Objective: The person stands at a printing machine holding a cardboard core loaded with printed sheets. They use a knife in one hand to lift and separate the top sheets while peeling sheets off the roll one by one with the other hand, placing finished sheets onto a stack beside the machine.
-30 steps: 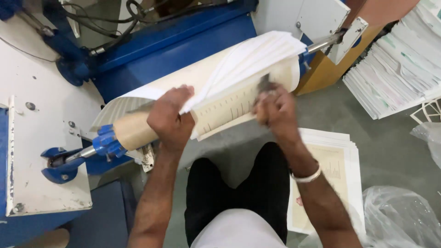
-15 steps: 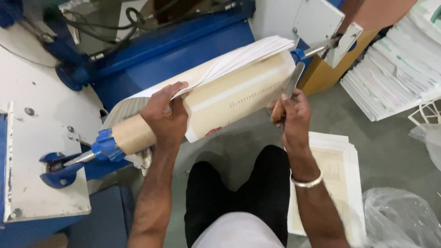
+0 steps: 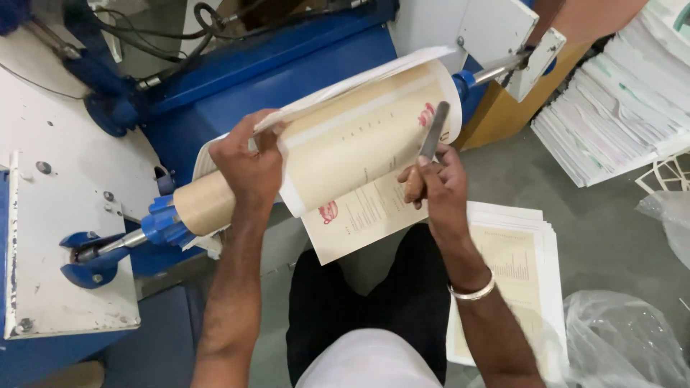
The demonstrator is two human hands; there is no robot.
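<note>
A wide roll of cream printed paper (image 3: 359,140) sits on a cardboard core (image 3: 205,208) held between blue end holders of a machine. My left hand (image 3: 248,162) presses on the roll's left part, its fingers hooked over the loose white sheet edges on top. My right hand (image 3: 435,183) grips a knife by its wooden handle, the grey blade (image 3: 433,131) pointing up against the roll's right end. A cut printed sheet (image 3: 359,219) hangs down from the roll between both hands.
A stack of cut printed sheets (image 3: 514,273) lies on the floor by my right leg. Tall stacks of white paper (image 3: 618,108) stand at the right. A clear plastic bag (image 3: 625,345) lies at the lower right. The blue-and-white machine frame (image 3: 65,215) fills the left.
The cream printed layer now faces up and a cut sheet hangs lower. My right hand with the knife moved from the roll's right end toward the middle; my left hand shifted up onto the sheet edges.
</note>
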